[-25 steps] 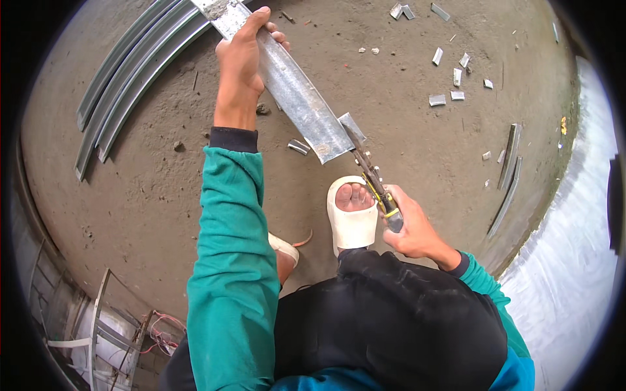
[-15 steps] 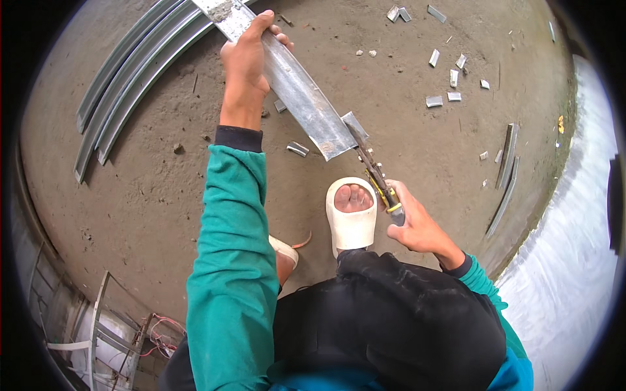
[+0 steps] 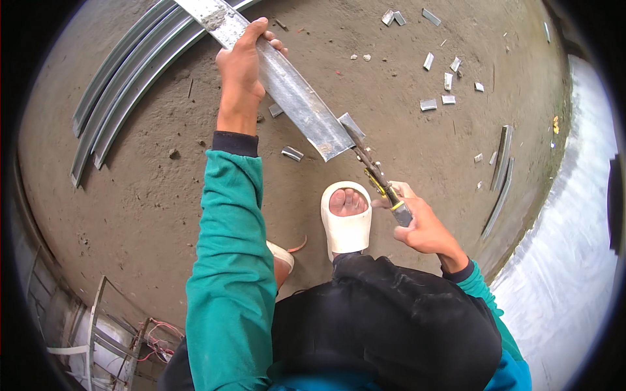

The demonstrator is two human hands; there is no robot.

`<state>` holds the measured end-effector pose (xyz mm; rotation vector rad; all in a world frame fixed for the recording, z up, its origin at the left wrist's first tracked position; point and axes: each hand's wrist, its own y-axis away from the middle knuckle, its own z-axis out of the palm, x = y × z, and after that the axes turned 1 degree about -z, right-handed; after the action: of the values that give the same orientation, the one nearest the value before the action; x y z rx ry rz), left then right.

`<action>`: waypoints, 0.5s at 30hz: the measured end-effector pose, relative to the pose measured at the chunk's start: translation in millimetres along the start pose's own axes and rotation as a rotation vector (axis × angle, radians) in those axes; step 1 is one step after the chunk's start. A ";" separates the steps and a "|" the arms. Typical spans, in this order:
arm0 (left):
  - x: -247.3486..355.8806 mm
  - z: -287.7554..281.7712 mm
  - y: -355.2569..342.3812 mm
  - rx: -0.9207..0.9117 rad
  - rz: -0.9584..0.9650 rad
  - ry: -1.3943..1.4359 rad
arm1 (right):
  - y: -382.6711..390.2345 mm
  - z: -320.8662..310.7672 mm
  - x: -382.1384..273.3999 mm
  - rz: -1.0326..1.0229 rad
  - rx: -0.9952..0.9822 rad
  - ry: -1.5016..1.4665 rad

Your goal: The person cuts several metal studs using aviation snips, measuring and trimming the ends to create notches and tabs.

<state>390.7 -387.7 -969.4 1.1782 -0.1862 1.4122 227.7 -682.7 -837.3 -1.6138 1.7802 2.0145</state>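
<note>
A flat galvanized metal strip (image 3: 303, 107) slants from the top left toward the middle, held near its upper part by my left hand (image 3: 241, 72), fingers wrapped round its edge. Its lower end meets the jaws of metal snips (image 3: 372, 164) with yellow and grey handles. A small bent flap (image 3: 352, 125) stands out beside that end. My right hand (image 3: 417, 228) grips the snips' handles. My right foot in a white slide sandal (image 3: 347, 233) is below and left of the snips; the other sandal shows partly behind my left forearm.
Curved metal channels (image 3: 127, 88) lie at upper left. Several small offcuts (image 3: 428, 104) are scattered on the dirty concrete floor (image 3: 150, 215), with longer pieces (image 3: 502, 159) at right. A metal frame with pink wires (image 3: 94, 326) is at lower left; a pale surface (image 3: 541, 254) runs along the right.
Floor items have shifted slightly down and left in the view. My right hand's fingers have moved on the snips' handles. The metal strip and the jaws at its end look much the same.
</note>
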 end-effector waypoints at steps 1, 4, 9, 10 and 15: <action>-0.3 0.6 0.2 -0.002 0.002 -0.001 | -0.3 -4.7 -1.7 0.013 -0.069 -0.039; -0.3 -0.4 4.1 0.018 -0.003 -0.002 | -4.4 -12.9 1.6 0.084 -0.147 0.003; -2.9 -0.2 5.2 0.008 -0.012 0.009 | -8.6 4.2 19.4 -0.019 -0.029 0.047; -1.3 -0.5 2.5 -0.002 -0.022 0.018 | -10.6 7.5 20.2 -0.017 0.023 0.024; 7.6 -6.7 -1.4 -0.021 -0.006 -0.051 | -35.3 19.6 44.9 -0.024 -0.003 0.003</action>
<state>390.2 -377.6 -967.8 1.1967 -0.2323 1.3727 214.4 -681.9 -896.2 -1.6315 1.7511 2.0065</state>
